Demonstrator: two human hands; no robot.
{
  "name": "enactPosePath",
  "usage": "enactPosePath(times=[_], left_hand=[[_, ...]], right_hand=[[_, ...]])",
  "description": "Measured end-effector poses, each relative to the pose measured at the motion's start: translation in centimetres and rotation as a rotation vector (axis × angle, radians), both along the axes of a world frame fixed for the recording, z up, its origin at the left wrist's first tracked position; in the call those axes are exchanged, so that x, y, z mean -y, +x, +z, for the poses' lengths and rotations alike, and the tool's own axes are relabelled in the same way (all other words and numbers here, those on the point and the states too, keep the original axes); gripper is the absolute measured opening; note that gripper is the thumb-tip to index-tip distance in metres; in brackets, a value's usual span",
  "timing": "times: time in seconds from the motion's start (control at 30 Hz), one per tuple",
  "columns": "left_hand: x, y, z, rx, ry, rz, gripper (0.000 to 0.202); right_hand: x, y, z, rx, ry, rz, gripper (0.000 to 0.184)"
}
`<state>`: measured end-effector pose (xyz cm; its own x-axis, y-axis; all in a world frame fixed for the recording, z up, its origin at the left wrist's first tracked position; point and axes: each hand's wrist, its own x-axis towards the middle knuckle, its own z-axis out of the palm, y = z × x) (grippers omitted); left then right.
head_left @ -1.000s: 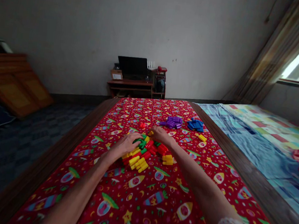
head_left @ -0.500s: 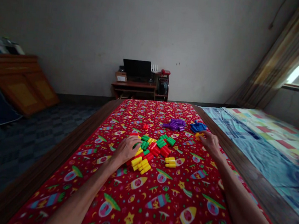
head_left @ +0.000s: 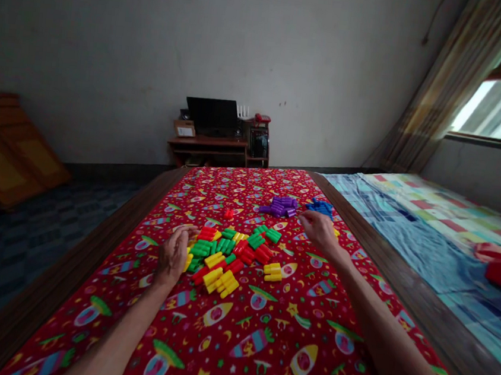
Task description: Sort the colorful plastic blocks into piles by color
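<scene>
My left hand (head_left: 173,256) rests at the left edge of a mixed pile of plastic toy blocks, its fingers stretched out and apart. Green blocks (head_left: 201,248), red blocks (head_left: 264,253) and yellow blocks (head_left: 226,283) lie jumbled in that pile, each shaped like joined tubes. Over the cloth, just in front of the purple and blue groups, is my right hand (head_left: 319,229), fingers loosely bent and nothing visible in them. A yellow block (head_left: 336,233) lies beside its wrist, partly hidden. Purple blocks (head_left: 281,206) and blue blocks (head_left: 320,207) form separate groups farther back.
A red patterned cloth (head_left: 258,325) covers the table, whose brown wooden edges (head_left: 142,200) show on both sides. One yellow block (head_left: 272,271) and a small red block (head_left: 228,214) lie apart from the pile. A bed (head_left: 389,226) adjoins on the right.
My right hand has let go of the yellow block near the blue group and moved left. My left hand has drawn back to the pile's left edge. The view has shifted right.
</scene>
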<state>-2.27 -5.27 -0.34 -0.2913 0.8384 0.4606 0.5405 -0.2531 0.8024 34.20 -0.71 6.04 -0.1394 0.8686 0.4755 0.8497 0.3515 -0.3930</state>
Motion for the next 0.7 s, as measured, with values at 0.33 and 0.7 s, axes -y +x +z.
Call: enactPosePath(times=[0.33, 0.7], left_hand=[[0.1, -0.1, 0.2, 0.051, -0.048, 0.05, 0.036], [-0.3, -0.2, 0.0, 0.063, -0.063, 0.057, 0.035]], right_hand=[[7.3, -9.3, -2.8, 0.463, -0.068, 0.646, 0.029], [4.2, -4.5, 1.7, 0.563, -0.292, 0.298, 0.015]])
